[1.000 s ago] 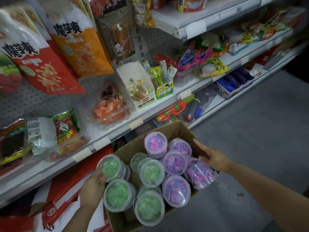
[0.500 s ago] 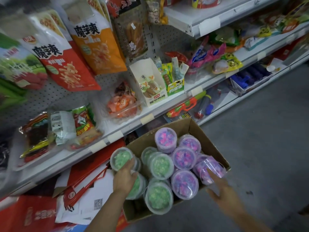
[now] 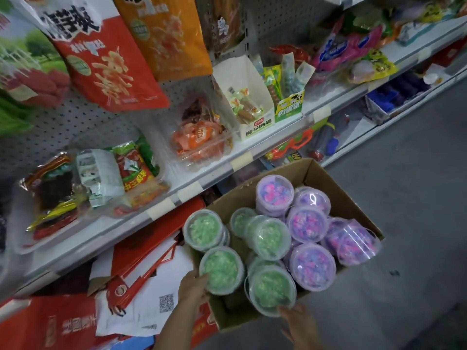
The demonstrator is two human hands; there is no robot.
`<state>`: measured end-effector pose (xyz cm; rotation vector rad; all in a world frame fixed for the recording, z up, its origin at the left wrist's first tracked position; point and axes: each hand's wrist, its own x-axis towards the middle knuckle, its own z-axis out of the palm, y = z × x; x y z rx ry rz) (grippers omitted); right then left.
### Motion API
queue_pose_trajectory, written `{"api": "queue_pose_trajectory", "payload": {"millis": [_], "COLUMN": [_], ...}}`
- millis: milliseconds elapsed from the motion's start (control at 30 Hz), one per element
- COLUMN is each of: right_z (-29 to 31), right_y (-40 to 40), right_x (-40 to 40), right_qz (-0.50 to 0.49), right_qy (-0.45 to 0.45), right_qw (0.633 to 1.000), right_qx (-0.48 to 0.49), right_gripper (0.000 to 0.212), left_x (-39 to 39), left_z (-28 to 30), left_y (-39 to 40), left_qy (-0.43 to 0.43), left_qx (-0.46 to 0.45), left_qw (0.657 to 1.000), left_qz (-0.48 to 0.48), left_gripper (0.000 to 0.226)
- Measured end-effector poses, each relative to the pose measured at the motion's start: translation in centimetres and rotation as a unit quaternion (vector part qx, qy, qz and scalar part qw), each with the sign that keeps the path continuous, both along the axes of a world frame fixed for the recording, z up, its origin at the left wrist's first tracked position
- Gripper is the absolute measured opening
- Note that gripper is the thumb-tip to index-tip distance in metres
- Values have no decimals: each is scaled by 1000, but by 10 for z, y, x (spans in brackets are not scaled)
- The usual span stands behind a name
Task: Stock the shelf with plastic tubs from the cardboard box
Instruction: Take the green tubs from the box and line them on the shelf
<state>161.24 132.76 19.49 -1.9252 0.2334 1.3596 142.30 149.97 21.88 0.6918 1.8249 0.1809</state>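
— Our left hand?
— Fingers curled against a green tub in the cardboard box.
— Right hand?
— Touching the nearest green tub; grip we can't tell.

1. Small retail shop, snack aisle w/ grey floor.
2. White metal shelf w/ blank price-tag strips along front edge.
3. Pegboard back panel hung w/ big snack bags.
4. Display cartons of packaged snacks, toy water guns lower down.
5. Open cardboard box of plastic tubs on aisle floor.
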Motion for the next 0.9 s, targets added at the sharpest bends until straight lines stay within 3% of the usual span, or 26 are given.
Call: {"api": "queue_pose_trajectory", "payload": {"millis": [100,267,367,467,533,633,667,733,833,900], "right_z": [-9,-13,-2,12,14,1,-7,-20,-20,-18], "right_y": [11,13,13,11,-3,-13,-13,-5,15,34], "right_x": [-9,-20,-19,-14,-8,16,24,36,42,41], "right_qz": [-86,-130,-96,-60,63,306,365,440,512,534], "right_qy": [2,-28,-24,-24,-121,-317,-337,-356,-280,-278], "right_qw": [996,991,994,985,971,876,847,797,782,755], "right_qx": [14,18,52,163,196,195,191,211,220,261], "right_gripper": [19,15,33,50,60,99,106,106,108,103], "left_x": [-1,-10,-14,-28,-41,-45,-44,-39,-30,-21], "left_z": [-5,-6,6,12,3,-17,-24,-44,-69,-69], "left_y": [4,-1,4,3,-3,-2,3,16,24,25], "left_qy": [-22,-68,-94,-105,-67,28,51,85,104,73], "left_qx": [12,54,44,72,155,253,269,288,319,315], "left_qw": [1000,996,993,973,937,882,872,857,841,855], "left_qz": [5,0,-50,-192,-304,-397,-406,-419,-425,-406], "left_gripper": [28,16,33,64,80,100,107,122,134,132]}}
